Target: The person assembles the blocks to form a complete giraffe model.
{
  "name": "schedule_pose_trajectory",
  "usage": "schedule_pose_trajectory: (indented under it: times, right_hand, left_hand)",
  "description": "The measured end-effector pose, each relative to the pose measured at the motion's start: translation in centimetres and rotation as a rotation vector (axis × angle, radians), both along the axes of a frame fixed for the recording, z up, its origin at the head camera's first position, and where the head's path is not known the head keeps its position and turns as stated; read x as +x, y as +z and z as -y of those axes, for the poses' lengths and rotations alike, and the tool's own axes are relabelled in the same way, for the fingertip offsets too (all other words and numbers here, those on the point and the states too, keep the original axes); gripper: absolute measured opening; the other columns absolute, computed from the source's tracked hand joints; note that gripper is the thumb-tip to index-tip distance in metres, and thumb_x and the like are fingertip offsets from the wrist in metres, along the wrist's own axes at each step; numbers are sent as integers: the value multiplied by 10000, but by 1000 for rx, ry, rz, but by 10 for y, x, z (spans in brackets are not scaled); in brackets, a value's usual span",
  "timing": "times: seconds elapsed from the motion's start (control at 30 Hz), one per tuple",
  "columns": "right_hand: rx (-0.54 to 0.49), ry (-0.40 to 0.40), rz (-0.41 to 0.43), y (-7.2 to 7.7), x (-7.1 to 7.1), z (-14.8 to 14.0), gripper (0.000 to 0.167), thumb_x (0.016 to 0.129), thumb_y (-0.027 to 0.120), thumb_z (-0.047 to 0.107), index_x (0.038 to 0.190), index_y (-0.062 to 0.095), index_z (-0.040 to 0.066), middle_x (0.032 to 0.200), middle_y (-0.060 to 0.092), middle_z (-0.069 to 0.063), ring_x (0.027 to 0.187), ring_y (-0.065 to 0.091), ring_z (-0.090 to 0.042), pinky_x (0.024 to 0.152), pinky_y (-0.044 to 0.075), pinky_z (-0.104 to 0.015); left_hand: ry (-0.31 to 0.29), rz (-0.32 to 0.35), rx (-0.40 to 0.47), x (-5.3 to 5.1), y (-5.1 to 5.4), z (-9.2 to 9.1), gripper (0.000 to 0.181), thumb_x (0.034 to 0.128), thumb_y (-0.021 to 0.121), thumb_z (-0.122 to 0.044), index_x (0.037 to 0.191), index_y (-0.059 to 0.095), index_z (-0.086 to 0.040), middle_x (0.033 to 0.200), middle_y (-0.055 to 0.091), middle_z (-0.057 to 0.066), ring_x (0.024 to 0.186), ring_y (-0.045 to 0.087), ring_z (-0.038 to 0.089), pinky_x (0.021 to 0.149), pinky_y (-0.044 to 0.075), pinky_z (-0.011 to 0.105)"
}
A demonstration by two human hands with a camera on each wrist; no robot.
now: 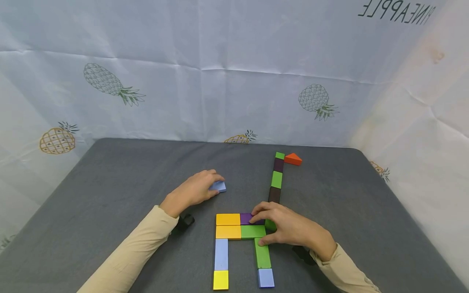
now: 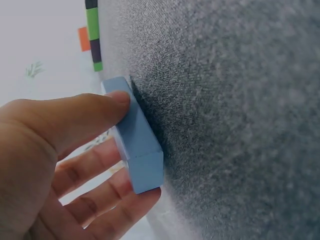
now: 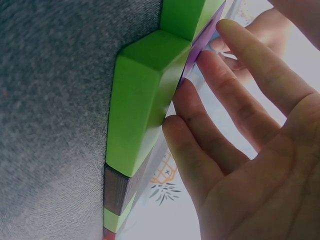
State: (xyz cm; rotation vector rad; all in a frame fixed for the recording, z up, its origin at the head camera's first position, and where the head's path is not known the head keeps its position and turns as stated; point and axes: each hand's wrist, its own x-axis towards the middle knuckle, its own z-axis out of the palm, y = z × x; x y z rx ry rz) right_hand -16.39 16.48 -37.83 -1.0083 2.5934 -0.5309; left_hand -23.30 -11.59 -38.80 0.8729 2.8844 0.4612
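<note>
Between the thumb and fingers of my left hand [image 1: 196, 189] is a light blue block [image 1: 220, 186], pinched by its sides close to the grey tabletop. The left wrist view shows the thumb on one long face of this blue block [image 2: 142, 132] and fingers on the other side. My right hand [image 1: 287, 223] lies over the flat block figure, its fingers spread. Its fingertips touch the purple block [image 1: 245, 219], and its thumb is at the upright green block [image 1: 262, 255]. Another green block [image 3: 137, 105] near its fingers is partly hidden in the head view.
Two orange-yellow blocks [image 1: 228, 232] adjoin the purple and green ones. Blue [image 1: 221, 254] and yellow [image 1: 221, 280] blocks form one leg; a blue block [image 1: 266, 278] ends the other. A green-and-dark column [image 1: 276, 179] runs back to an orange triangle [image 1: 293, 159]. A pineapple-print curtain [image 1: 220, 101] hangs behind.
</note>
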Motion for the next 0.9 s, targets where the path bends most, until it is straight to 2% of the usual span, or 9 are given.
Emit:
schedule_pose_trajectory:
  times: [0.57,0.9]
  right_hand:
    - [-5,0,6,0,1,0,424,792,835,351,1170,716,199,1280,575,38,1174,540,-193,998,484,-447]
    - [-2,-4,9,0,0,1,436,788,839,344,1175,715,188,1279,579,29,1178,539,-199,1010,478,-456]
  left_hand:
    - [13,-1,69,24,6,8,401,911,711,-140,1292,645,-32,1178,637,87,1003,584,190,875,507,370]
    - [12,1,73,38,2,10,413,891,744,-153,1280,657,-47,1130,637,65,958,570,159,844,517,347]
